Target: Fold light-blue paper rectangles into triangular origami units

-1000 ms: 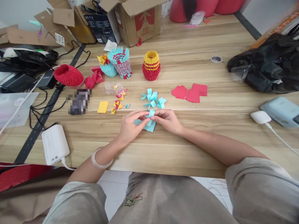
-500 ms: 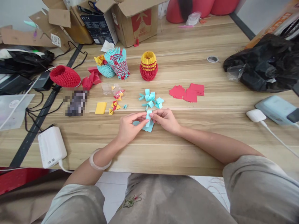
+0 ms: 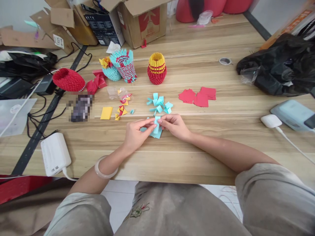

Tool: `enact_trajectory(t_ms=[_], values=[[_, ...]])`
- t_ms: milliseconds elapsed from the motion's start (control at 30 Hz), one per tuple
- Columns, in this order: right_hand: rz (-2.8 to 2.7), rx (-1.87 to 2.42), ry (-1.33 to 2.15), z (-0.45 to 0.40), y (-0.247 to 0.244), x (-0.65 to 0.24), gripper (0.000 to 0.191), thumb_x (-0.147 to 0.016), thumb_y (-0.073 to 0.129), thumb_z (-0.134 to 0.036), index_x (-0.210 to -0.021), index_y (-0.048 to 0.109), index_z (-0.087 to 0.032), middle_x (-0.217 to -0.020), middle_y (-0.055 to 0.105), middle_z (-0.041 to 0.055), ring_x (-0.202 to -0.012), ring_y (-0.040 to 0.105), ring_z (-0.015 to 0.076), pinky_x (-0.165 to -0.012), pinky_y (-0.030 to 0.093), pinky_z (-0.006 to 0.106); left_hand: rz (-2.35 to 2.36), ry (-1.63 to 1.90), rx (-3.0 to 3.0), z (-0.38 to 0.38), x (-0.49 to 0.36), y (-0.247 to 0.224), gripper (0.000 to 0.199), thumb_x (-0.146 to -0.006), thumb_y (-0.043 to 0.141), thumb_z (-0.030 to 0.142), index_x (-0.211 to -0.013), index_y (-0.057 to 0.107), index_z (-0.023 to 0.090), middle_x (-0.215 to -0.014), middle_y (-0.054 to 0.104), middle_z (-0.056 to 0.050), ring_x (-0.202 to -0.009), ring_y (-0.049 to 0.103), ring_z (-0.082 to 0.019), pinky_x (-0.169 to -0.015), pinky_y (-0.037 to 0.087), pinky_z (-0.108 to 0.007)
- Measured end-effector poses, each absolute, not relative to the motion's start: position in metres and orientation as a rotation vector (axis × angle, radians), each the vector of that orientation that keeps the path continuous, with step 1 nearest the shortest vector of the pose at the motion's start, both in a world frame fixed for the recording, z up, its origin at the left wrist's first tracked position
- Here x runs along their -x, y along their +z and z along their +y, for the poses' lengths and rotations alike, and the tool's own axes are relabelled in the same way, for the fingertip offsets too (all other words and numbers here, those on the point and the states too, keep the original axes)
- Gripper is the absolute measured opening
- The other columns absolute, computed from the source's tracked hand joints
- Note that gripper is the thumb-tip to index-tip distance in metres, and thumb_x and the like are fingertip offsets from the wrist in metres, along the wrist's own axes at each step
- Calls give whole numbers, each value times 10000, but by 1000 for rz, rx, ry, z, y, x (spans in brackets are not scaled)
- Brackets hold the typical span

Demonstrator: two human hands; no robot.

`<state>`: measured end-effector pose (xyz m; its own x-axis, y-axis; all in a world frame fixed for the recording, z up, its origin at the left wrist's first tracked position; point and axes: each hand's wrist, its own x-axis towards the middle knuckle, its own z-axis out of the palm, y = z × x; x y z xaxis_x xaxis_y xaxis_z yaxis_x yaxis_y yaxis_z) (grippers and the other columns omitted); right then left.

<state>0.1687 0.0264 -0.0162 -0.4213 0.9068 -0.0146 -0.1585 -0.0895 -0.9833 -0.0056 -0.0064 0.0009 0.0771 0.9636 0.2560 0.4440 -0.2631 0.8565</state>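
Between my two hands is a narrow folded strip of light blue paper (image 3: 157, 126), held upright over the wooden table. My left hand (image 3: 137, 132) pinches its left side between thumb and fingers. The thumb and forefinger of my right hand (image 3: 176, 127) grip its upper right edge. Flat light blue paper sheets (image 3: 157, 134) lie beneath the strip, partly hidden by it and my left hand. Just beyond my hands sits a loose heap of folded light blue paper pieces (image 3: 159, 104).
Red paper pieces (image 3: 200, 97) lie right of the heap. A yellow paper stack (image 3: 106, 113) and small folded triangles (image 3: 121, 110) are left. Farther back stand a yellow-red paper vase (image 3: 157, 68), a blue-red one (image 3: 125, 67) and a cardboard box (image 3: 145, 24). A white power bank (image 3: 55, 154) lies front left.
Both hands keep their pinch on the blue paper strip, with barely any movement. The whole view has shifted very slightly.
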Motion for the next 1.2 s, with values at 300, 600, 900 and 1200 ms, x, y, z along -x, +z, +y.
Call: enact_trajectory(t_ms=[300, 600, 900, 1200], values=[[-1398, 921, 1587, 25, -13, -170, 434, -726, 653, -566, -630, 621, -145, -534, 534, -30, -482, 415, 55, -502, 371, 222, 1368, 1166, -1821, -6, 5, 2, 208, -745, 716, 267, -930, 750, 178, -823, 758, -57, -677, 713, -171, -624, 612, -264], [-1404, 882, 1568, 26, -16, -169, 395, -748, 658, -519, -631, 623, -143, -537, 526, -32, -491, 430, 58, -506, 375, 221, 1353, 1159, -1860, -7, 4, 4, 221, -762, 701, 263, -961, 747, 178, -832, 758, -53, -686, 710, -165, -640, 602, -257], [-1395, 871, 1535, 27, -18, -171, 363, -747, 675, -496, -645, 656, -147, -531, 545, -28, -489, 437, 61, -500, 383, 221, 1319, 1168, -1926, -6, 5, 4, 201, -779, 680, 227, -966, 746, 191, -820, 747, -48, -689, 684, -144, -645, 571, -244], [-1320, 882, 1526, 28, -17, -169, 362, -689, 721, -509, -643, 656, -156, -560, 595, -12, -517, 485, 77, -521, 417, 234, 1305, 1177, -1968, -7, 5, 4, 193, -801, 661, 221, -975, 743, 200, -788, 719, -37, -678, 645, -125, -637, 535, -237]])
